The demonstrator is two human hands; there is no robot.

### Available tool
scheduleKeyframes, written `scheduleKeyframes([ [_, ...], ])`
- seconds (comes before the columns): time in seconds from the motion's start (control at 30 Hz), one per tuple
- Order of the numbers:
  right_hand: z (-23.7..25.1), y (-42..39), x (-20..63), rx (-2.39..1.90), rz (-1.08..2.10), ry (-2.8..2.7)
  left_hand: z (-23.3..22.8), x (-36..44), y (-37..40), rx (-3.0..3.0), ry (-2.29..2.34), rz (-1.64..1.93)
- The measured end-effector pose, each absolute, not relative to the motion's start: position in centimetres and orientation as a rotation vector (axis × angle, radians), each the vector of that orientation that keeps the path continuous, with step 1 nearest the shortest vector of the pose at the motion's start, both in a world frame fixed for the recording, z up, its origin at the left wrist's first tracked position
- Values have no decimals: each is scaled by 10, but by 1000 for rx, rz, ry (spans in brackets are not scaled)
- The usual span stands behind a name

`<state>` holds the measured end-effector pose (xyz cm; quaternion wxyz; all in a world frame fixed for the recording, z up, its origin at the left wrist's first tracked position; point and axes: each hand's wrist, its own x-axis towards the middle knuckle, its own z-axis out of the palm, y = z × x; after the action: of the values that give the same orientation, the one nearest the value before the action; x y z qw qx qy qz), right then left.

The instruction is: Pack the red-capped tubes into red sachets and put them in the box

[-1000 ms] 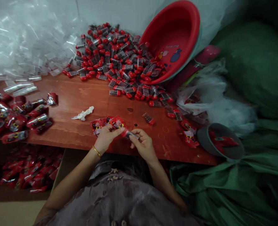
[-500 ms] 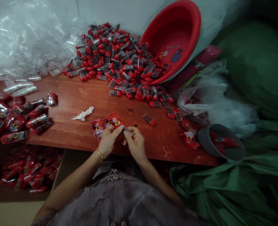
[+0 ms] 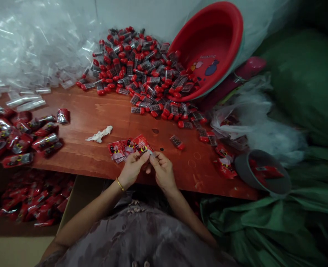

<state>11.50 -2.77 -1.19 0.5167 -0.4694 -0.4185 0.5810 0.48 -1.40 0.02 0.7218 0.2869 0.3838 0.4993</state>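
My left hand [image 3: 134,167] and my right hand [image 3: 164,171] meet over the table's front part, fingertips pinched together. Between them is a small red printed plastic wrapper [image 3: 143,142], its pale end at the fingertips; the rest of what they grip is hidden by the fingers. Several more red printed wrappers [image 3: 116,149] lie flat in an overlapping row beside my left hand. Beyond my right hand, a clear tube with a red cap and dark contents [image 3: 176,142] lies alone on the table.
Red-capped tubes [image 3: 130,70] are heaped at the back, against a tilted red basin [image 3: 219,40]. Clear plastic sleeves [image 3: 33,48] pile up at back left. Wrapped packs [image 3: 20,141] lie left, more in a box [image 3: 69,207] below. A crumpled white scrap [image 3: 99,134] and grey bowl [image 3: 240,170] also sit here.
The red wrapper at my fingertips has shifted slightly right, and the greyish piece seen between my fingers now shows only as a small pale end. The whole view has shifted a little.
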Motion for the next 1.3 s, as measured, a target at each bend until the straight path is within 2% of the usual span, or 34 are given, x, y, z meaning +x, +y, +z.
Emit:
scheduleKeyframes([
  [0.13,-12,-22,111,-1163,1424,-1031,5,-1,-11,603,859,1126],
  [0.23,-15,-15,103,-1258,1280,-1133,4,-3,-10,548,861,1138],
  [0.33,-16,-6,103,-1348,963,-1370,4,-12,-11,456,877,1092],
  [0.43,-15,9,126,-1512,451,-1667,8,-49,-7,319,939,1123],
  [0.53,-25,27,168,-1829,-10,-1714,15,-117,4,180,1035,1457],
  [0.6,-39,35,192,-1958,-75,-1752,19,-164,9,113,1072,1820],
  [0.7,-61,35,202,-1915,-53,-1885,23,-196,13,172,1206,1958],
  [0.83,-70,23,187,-1795,-141,-1954,17,-146,18,718,1502,1735],
  [0.97,-68,18,181,-1728,-213,-1921,-4,-78,30,1799,1663,1112],
  [1.07,-68,19,184,-1707,-206,-1894,-24,-60,39,2111,1682,766],
  [1.17,-67,20,186,-1676,-200,-1890,-40,-61,41,2131,1743,709],
  [1.3,-53,14,181,-1633,-158,-1844,-39,-66,37,2060,1803,887],
])
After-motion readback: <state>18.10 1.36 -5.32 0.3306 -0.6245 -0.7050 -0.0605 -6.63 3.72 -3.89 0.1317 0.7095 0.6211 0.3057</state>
